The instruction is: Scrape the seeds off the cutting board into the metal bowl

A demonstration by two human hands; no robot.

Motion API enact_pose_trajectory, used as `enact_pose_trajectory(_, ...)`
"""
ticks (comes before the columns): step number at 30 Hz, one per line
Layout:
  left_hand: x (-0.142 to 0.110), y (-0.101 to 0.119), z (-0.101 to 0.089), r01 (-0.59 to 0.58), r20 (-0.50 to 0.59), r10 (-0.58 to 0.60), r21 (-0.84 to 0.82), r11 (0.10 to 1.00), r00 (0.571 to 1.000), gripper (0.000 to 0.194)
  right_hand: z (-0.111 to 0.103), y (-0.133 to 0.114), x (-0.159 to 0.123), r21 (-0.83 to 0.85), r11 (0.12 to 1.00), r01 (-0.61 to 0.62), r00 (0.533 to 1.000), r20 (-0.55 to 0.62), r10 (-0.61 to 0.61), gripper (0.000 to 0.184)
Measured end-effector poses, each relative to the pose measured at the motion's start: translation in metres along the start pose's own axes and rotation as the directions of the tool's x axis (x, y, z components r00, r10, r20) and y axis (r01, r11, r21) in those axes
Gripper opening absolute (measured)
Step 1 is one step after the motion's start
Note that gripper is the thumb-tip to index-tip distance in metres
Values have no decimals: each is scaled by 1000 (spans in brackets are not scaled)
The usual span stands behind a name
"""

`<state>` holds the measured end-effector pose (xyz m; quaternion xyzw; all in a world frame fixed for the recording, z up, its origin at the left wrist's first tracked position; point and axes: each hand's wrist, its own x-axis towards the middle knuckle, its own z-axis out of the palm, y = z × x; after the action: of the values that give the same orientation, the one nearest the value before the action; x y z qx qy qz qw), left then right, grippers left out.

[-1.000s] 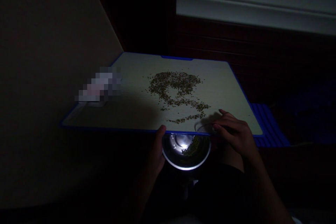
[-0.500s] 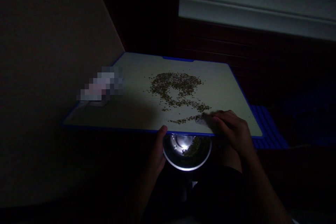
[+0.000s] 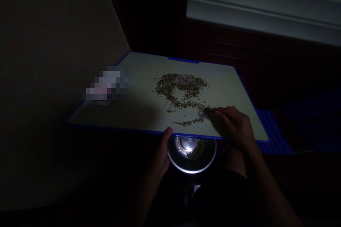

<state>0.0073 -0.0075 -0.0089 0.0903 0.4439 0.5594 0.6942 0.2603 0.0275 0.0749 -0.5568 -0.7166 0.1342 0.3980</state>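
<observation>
Visibly, I log small olive-brown grains [image 3: 166, 86] strewn in a ragged loop; right grip [image 3: 236, 122] pinched on thin translucent sheet [image 3: 201, 114], left grip [image 3: 163, 150] clasping shiny bowl [image 3: 191, 171].

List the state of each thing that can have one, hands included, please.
Small grains: loose, spread in patches
Board: partly strewn with grains
Bowl: open, some grains inside
Left hand: thumb on board's near edge, beside bowl; grip unclear
Right hand: closed on a thin piece among grains
Item at left: blurred, state unclear
</observation>
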Motion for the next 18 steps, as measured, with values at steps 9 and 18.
enact_pose_trajectory(9,-4,3,4,-26,-2,26,-25,999,1000,60,-4,2,-18,19,999,-37,997,-61,38,20)
enact_pose_trajectory(18,-4,4,4,-5,-24,5,-12,1000,1000,64,-7,2,-26,12,996,-90,986,-143,91,18)
